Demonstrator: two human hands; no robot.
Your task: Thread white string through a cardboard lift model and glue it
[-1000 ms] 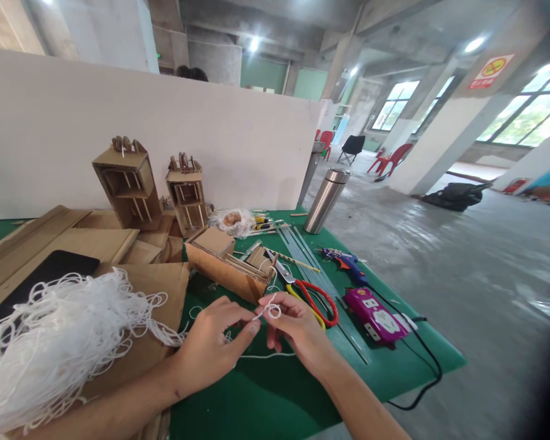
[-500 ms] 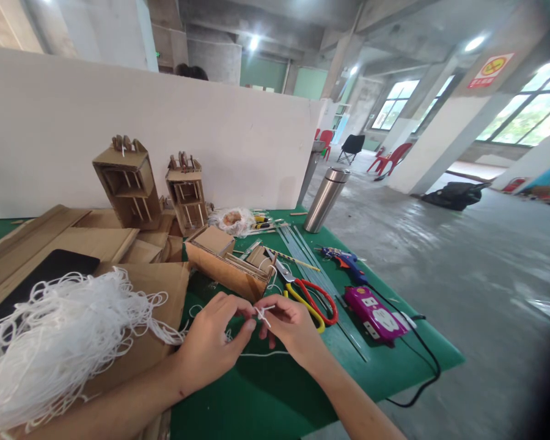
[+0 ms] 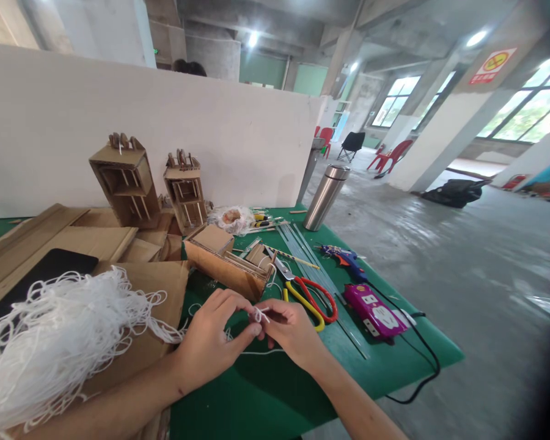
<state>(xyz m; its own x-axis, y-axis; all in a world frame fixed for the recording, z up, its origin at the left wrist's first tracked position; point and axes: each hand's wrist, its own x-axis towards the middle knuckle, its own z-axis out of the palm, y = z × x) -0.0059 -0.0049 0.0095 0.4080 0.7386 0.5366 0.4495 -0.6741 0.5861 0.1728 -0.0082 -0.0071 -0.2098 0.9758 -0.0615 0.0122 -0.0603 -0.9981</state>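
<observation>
My left hand point(image 3: 213, 342) and my right hand point(image 3: 291, 333) meet over the green table point(image 3: 266, 397), fingertips pinched together on a short piece of white string point(image 3: 259, 315). A small knot or crossing of the string shows between the fingertips, and a loose end trails on the table under my hands. Just beyond them lies a cardboard box model point(image 3: 229, 266) on its side. A big heap of white string point(image 3: 55, 342) rests on cardboard at the left.
Red-and-yellow scissors point(image 3: 309, 299), a purple power strip point(image 3: 376, 311) with black cable, a blue glue gun point(image 3: 343, 256), clear sticks and a steel flask point(image 3: 324, 198) lie to the right. Two upright cardboard models point(image 3: 123, 183) stand before a white partition. Cardboard sheets cover the left.
The open loop of string seen a second ago has been drawn small. My hands have come closer together and shifted slightly left and down.
</observation>
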